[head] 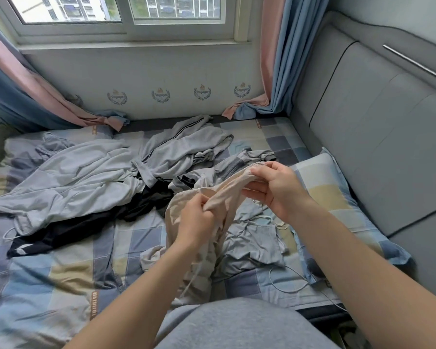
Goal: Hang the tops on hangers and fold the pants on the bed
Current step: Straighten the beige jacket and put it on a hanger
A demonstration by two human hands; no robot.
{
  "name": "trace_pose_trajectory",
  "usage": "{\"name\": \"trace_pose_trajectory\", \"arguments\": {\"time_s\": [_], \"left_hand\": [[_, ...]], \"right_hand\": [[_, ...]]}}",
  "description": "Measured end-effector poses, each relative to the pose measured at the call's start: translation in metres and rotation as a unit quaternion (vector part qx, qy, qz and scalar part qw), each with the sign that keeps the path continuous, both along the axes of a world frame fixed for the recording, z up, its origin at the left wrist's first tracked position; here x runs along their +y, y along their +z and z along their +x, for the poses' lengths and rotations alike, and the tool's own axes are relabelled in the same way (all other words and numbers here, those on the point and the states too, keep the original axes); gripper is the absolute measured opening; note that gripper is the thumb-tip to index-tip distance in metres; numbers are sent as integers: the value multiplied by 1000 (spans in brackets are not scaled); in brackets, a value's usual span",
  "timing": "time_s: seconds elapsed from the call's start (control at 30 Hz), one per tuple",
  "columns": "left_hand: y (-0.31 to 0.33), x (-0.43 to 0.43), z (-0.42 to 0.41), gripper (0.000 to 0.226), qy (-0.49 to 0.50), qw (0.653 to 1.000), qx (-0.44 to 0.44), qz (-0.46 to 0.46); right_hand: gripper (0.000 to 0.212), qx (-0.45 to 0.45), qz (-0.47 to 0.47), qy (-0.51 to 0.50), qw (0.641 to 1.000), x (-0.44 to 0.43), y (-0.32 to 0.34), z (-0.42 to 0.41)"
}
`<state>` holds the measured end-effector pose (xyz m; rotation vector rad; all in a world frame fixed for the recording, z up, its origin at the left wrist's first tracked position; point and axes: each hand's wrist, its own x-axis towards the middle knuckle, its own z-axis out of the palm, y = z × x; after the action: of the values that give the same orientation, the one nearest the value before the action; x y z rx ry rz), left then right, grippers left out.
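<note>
Both my hands hold up a beige garment with drawstrings [227, 195] above the bed [61, 278]. My left hand [195, 220] grips a bunch of its fabric lower down. My right hand [275, 187] pinches its elastic edge higher up, to the right. The rest of the beige cloth hangs down onto the checked sheet. A light grey top [68, 182] lies spread at the left, a black garment [86, 222] beneath it. Grey striped pants [181, 144] lie crumpled at the back, and a grey piece [252, 245] under my hands.
A checked pillow [332, 197] leans against the grey padded headboard [375, 137] on the right. A white cable [287, 280] trails on the sheet. Pink and blue curtains [275, 71] hang beside the window at the bed's far side. No hanger is in view.
</note>
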<state>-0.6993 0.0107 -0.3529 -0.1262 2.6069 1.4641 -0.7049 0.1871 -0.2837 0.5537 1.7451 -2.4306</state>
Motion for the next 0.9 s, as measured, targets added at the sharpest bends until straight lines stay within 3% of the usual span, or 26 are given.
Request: {"name": "trace_pose_trajectory", "arguments": {"time_s": [0.23, 0.43, 0.6, 0.67, 0.73, 0.8, 0.9], "left_hand": [[39, -17, -18, 36, 61, 972, -61, 217], [76, -17, -14, 30, 13, 941, -95, 324], [98, -18, -10, 24, 6, 924, -112, 364], [105, -19, -9, 27, 9, 918, -118, 379], [110, -20, -7, 30, 4, 911, -122, 394], [113, -22, -5, 34, -1, 903, -131, 409], [114, -24, -4, 35, 2, 893, -142, 427]], "right_hand": [[13, 2, -61, 4, 998, 9, -11, 8], [16, 25, 95, 95, 991, -8, -34, 18], [59, 19, 272, 229, 935, -25, -78, 25], [79, -12, 323, 222, 920, -27, -94, 26], [91, -31, 314, 196, 928, -27, -102, 26], [83, -36, 303, 199, 931, -26, -110, 24], [37, -20, 318, 208, 925, -26, -117, 19]]}}
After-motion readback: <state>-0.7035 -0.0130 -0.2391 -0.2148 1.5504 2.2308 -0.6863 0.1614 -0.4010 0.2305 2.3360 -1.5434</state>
